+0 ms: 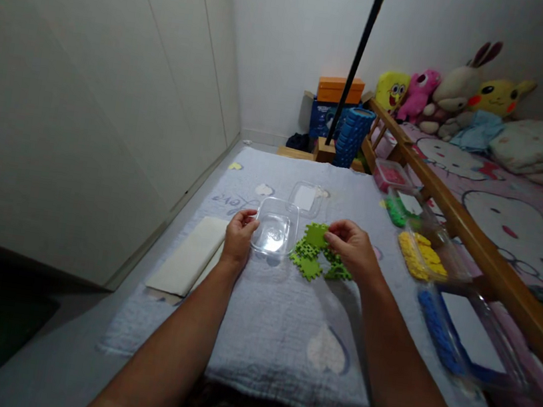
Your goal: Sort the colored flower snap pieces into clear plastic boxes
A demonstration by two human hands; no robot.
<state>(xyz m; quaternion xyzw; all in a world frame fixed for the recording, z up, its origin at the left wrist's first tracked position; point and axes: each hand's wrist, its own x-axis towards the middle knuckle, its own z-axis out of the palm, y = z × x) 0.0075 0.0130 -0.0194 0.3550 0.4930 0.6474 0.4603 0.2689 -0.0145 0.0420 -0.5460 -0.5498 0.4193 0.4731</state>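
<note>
My left hand (240, 234) grips the left side of a clear plastic container (275, 228), which is open at the top with nothing in it. Between thumb and fingers, my right hand (351, 243) pinches a green puzzle piece (316, 235) with notched edges. Below that piece, a small pile of similar green foam pieces (306, 267) lies on the cloth, just right of the container. A clear lid (305, 198) with a white label rests flat behind the container.
A pale folded sheet (188, 256) lies left on the light blue cloth (273, 338). Along the right edge stand clear boxes of pink pieces (391, 174), green pieces (396, 211), yellow pieces (420, 255) and blue pieces (440, 328), beside a wooden bed rail (436, 183).
</note>
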